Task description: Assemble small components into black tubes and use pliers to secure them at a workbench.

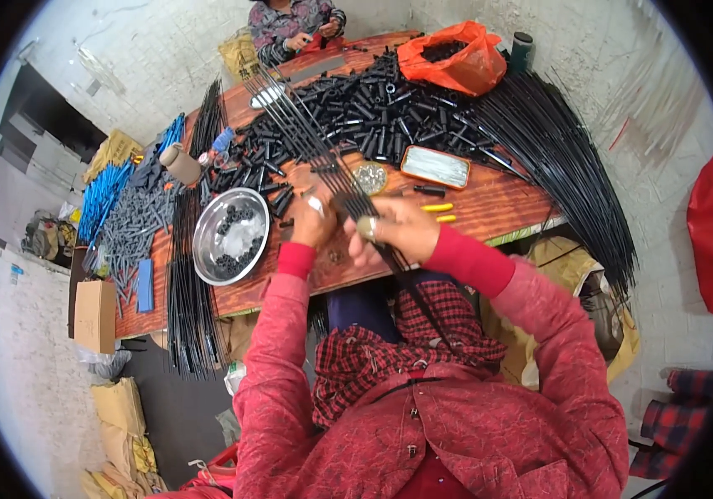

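Observation:
My right hand (pixel 402 229) is closed around a bundle of long thin black rods (pixel 323 154), which slants from my lap up across the table. A yellowish metal-looking cover sits on its thumb. Beside the bundle, my left hand (pixel 313 220) is curled at the table's near edge, with a white patch on its back. Its fingertips are partly hidden, and whatever they pinch is too small to name. Left of it stands a steel bowl (pixel 199 241) containing small black ring-shaped parts. Just beyond my hands is a round dish of small shiny pieces (pixel 369 178).
Black tubular parts (pixel 373 112) are heaped across the reddish table (pixel 502 200). More black rods lie at right (pixel 569 158) and left (pixel 186 291). An orange bag (pixel 481 66), a rectangular tin (pixel 435 167) and yellow-handled pliers (pixel 438 208) are there. Another person (pixel 294 29) sits opposite.

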Available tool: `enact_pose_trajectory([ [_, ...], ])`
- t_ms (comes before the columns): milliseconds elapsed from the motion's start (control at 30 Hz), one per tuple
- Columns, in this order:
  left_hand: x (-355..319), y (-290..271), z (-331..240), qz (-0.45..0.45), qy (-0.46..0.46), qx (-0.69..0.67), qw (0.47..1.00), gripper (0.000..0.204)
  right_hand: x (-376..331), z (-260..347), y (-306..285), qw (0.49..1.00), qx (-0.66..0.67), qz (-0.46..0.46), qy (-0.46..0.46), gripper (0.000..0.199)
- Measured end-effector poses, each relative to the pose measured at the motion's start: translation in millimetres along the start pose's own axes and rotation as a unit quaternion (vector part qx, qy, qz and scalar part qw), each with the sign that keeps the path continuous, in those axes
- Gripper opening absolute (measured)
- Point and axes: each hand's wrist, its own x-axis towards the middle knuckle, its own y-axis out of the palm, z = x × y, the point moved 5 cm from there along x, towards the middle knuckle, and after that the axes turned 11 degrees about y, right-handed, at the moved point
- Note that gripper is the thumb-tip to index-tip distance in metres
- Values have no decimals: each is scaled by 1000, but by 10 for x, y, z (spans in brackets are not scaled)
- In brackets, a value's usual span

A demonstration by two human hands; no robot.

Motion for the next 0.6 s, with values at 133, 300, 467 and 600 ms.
enact_pose_trajectory([
  [133, -235, 141, 247, 27, 144, 189, 971, 19, -50, -327, -58, 998, -38, 34, 26, 30],
  [300, -158, 164, 478, 102, -23, 15, 994, 11, -124, -528, -130, 998, -40, 21, 33, 30],
  [467, -31, -44, 452, 56, -33, -48, 997, 14, -13, -1183, -95, 996, -85, 2, 4, 25],
  [600, 1, 183, 444, 126, -22, -7, 992, 13, 99, -1671, -328, 952, -273, -121, -64, 20],
])
